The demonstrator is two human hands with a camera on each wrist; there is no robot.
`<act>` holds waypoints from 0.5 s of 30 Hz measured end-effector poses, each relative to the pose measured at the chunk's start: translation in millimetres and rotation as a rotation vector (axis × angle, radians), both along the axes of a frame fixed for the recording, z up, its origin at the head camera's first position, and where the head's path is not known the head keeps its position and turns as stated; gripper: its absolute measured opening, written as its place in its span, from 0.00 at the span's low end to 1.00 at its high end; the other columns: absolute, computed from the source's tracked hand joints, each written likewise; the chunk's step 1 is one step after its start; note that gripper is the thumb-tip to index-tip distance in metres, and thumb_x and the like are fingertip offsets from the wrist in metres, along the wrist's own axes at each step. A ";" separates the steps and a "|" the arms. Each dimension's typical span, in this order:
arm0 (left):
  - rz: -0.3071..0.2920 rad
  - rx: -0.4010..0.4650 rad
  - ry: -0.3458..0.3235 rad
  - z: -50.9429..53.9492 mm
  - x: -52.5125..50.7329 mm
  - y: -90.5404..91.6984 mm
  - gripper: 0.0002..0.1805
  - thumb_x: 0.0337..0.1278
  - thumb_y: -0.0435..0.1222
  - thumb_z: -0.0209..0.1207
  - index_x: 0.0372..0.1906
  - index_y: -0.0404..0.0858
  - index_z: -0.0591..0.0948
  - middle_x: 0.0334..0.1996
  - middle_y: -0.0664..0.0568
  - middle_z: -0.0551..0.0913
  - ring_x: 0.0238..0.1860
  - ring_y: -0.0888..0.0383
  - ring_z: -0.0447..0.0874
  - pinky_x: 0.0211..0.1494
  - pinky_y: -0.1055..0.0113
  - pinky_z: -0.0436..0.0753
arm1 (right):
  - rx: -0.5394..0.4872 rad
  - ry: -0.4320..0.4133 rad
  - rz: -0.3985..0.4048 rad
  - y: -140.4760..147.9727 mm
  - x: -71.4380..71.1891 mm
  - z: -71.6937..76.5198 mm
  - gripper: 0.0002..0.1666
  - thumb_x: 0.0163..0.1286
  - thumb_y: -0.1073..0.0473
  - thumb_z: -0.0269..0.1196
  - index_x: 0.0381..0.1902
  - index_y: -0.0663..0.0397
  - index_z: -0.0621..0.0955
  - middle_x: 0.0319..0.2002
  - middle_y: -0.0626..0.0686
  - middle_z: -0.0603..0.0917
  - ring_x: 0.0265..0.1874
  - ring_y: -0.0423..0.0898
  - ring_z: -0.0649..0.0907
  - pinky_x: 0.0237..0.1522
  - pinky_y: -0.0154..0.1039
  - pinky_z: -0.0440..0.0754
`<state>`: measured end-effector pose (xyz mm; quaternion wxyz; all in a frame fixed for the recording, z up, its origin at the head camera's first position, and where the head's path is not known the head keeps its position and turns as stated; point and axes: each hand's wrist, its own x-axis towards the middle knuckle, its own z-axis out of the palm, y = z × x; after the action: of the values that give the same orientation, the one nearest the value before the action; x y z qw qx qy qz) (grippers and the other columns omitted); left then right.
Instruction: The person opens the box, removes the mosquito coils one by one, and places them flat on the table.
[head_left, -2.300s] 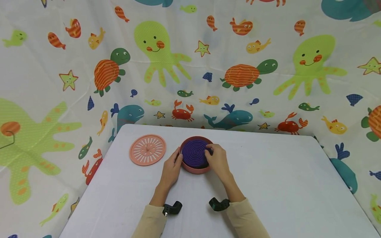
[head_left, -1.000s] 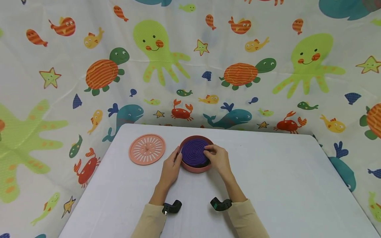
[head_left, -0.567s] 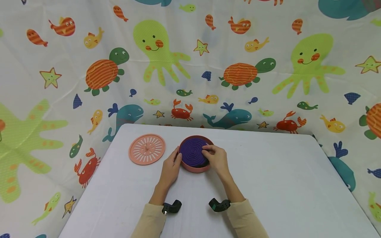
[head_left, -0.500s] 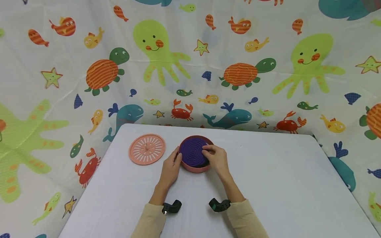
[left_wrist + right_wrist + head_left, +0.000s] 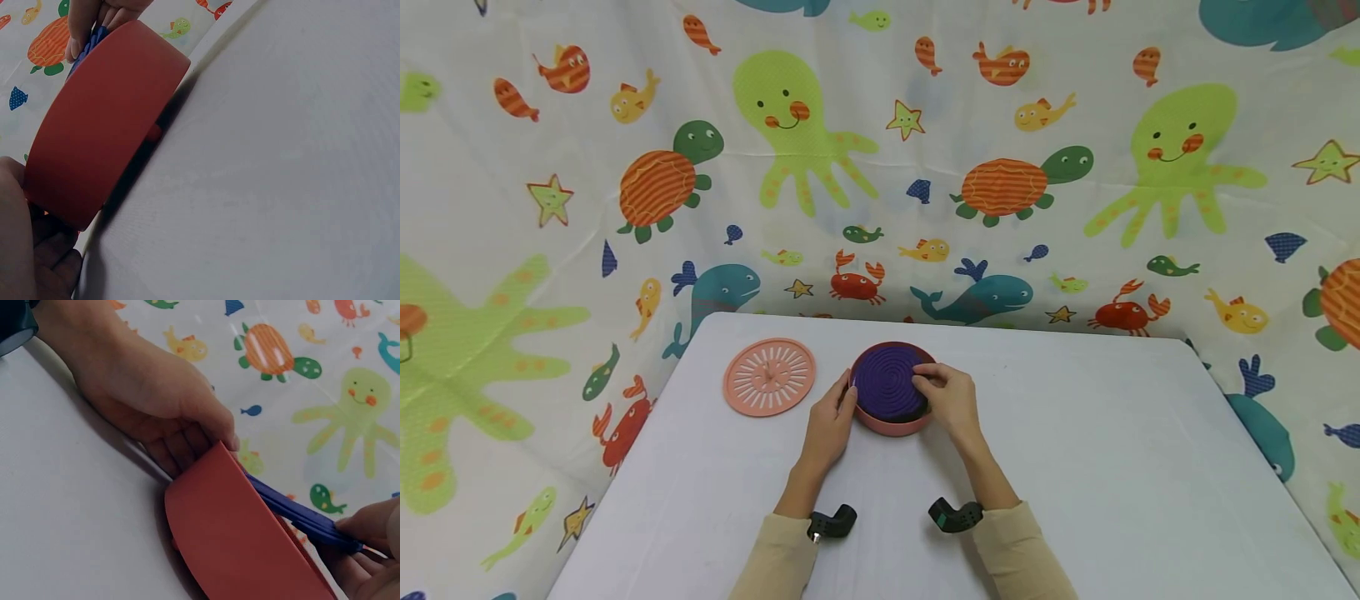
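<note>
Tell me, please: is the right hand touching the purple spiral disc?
Touching. In the right wrist view, the right hand pinches the purple spiral disc at its edge, thumb above and fingers below.

Right fingers [image 5: 929,368] and purple coil [image 5: 886,383] edged rightward.

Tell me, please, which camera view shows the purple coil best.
The head view: the purple coil shows its spiral face, with the right hand hiding part of one edge. The right wrist view shows it edge-on; the left wrist view, only a sliver behind the red dish.
</note>
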<state>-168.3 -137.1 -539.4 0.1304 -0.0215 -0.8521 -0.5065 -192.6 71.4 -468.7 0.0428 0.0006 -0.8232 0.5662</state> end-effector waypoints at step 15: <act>0.011 0.001 0.007 0.0 -0.7 0.3 0.28 0.78 0.46 0.47 0.72 0.36 0.70 0.70 0.46 0.74 0.72 0.50 0.71 0.75 0.53 0.71 | -0.026 0.026 -0.061 11.0 -4.5 4.2 0.08 0.65 0.62 0.69 0.41 0.58 0.89 0.43 0.58 0.89 0.34 0.42 0.83 0.33 0.21 0.78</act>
<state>-169.0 -136.8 -539.3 0.1361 -0.0182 -0.8515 -0.5061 -197.1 82.5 -464.5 0.0707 -0.0180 -0.8147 0.5752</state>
